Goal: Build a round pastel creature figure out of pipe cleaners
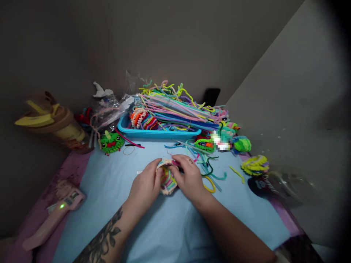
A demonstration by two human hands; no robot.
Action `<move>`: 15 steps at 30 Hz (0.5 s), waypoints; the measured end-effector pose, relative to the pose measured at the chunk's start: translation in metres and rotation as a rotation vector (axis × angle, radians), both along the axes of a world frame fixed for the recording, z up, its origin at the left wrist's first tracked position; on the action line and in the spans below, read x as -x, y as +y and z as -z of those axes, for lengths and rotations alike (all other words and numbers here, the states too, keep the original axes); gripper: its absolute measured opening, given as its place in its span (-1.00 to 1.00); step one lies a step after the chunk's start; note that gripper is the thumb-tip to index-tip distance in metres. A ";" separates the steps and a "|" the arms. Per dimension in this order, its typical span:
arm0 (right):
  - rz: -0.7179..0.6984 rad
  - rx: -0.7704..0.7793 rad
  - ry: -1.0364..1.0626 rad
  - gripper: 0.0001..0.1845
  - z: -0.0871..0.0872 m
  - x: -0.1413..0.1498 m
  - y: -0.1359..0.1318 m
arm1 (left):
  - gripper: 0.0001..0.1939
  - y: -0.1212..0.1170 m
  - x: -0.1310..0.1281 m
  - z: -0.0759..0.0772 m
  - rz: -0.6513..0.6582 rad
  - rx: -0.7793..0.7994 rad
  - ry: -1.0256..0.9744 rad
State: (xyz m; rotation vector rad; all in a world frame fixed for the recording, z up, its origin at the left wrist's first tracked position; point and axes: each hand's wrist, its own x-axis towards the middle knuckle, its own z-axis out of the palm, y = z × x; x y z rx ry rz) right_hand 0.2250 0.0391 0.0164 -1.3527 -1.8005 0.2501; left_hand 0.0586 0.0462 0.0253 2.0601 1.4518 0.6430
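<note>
My left hand (146, 182) and my right hand (189, 178) meet over the middle of the cloth, both closed on a small rounded piece made of pipe cleaners (168, 182). Its rim is fuzzy and cream-coloured, with pink, green and yellow stripes inside. Thumbs press in near its upper edge while the fingers curl behind, where part of the piece is hidden. To the right of my right hand lies a yellow ring (210, 185). Loose teal and green pipe cleaners (208, 164) are scattered just beyond it.
At the back, a blue tray (160, 135) holds bundled pipe cleaners (172, 109). A pink glue gun (61, 208) with a green light rests at the left. Fuzzy green (111, 142) and yellow (255, 165) figures sit on either side. A dark-lidded clear container (285, 186) lies right.
</note>
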 end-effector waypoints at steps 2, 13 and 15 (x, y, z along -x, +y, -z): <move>0.034 0.107 0.107 -0.58 0.000 0.000 0.001 | -0.58 0.002 0.003 0.001 -0.057 -0.064 -0.004; -0.080 0.402 0.762 -0.55 -0.007 0.000 0.006 | -0.47 0.006 0.011 0.008 0.132 -0.348 -0.243; -0.002 0.331 0.742 -0.59 -0.006 -0.001 0.007 | -0.54 0.006 0.007 0.008 -0.011 -0.346 -0.257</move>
